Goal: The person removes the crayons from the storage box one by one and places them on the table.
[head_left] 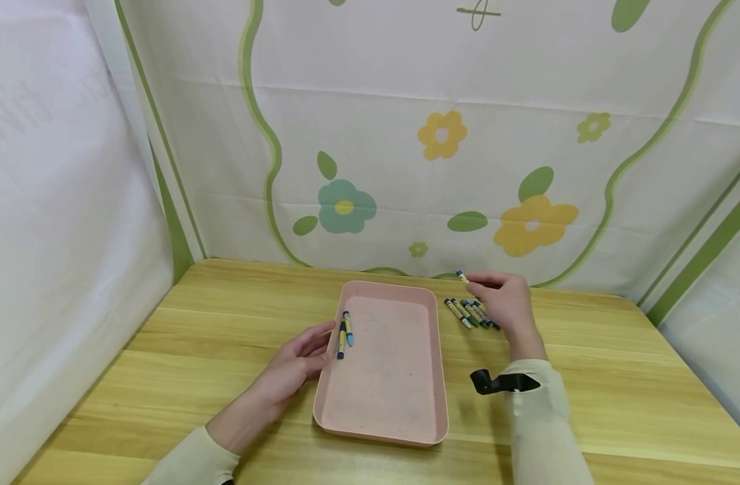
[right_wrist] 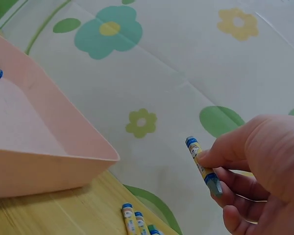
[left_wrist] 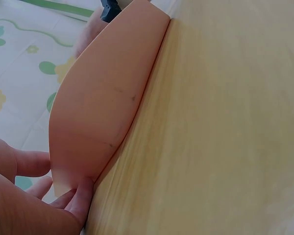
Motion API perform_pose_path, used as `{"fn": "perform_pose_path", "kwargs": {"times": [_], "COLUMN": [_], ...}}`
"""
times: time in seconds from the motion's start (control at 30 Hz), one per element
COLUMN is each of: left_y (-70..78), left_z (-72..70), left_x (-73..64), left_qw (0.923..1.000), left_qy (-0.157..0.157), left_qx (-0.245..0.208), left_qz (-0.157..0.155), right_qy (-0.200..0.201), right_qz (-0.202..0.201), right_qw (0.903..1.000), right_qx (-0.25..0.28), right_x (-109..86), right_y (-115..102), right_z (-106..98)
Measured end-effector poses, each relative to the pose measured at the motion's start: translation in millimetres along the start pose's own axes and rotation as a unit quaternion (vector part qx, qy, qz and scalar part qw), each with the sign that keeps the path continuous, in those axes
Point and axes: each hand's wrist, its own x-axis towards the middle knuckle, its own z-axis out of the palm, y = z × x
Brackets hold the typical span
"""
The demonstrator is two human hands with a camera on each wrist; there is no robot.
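Observation:
My right hand [head_left: 504, 300] pinches a crayon [right_wrist: 202, 164] between thumb and fingers, above the table's far side. This crayon has a yellow printed wrapper, blue bands and a grey-blue tip. Just below the hand, several crayons [head_left: 457, 313] lie side by side on the table, some partly hidden by it. My left hand [head_left: 291, 367] touches the left side of a shallow pink tray [head_left: 436, 350], its fingertips against the outer wall in the left wrist view. Inside the tray, two crayons [head_left: 342, 340] lie along the left wall, one light blue and one dark blue.
The wooden table [head_left: 163, 377] carries the tray near its middle. Behind it hangs a white cloth [head_left: 394, 175] printed with flowers, and more white cloth [head_left: 54, 236] closes the left side. A black strap mount [head_left: 497, 382] sticks out from the right wrist.

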Motion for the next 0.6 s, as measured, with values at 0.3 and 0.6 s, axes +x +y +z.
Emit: {"fn": "perform_pose_path", "kwargs": {"times": [0.3, 0.6], "left_y": [-0.5, 0.0], "left_z": [-0.1, 0.7], "left_x": [-0.3, 0.3], "left_qw": [1.0000, 1.0000], "left_qy": [-0.001, 0.003], "left_qx": [-0.001, 0.001], "left_qz": [-0.001, -0.004], "right_qy": [0.029, 0.050], "right_qz": [0.013, 0.032], "right_qw": [0.9995, 0.9982], "right_qx": [-0.007, -0.005], "right_x": [-1.2, -1.4], "right_y": [7, 15], "right_z": [-19, -32]}}
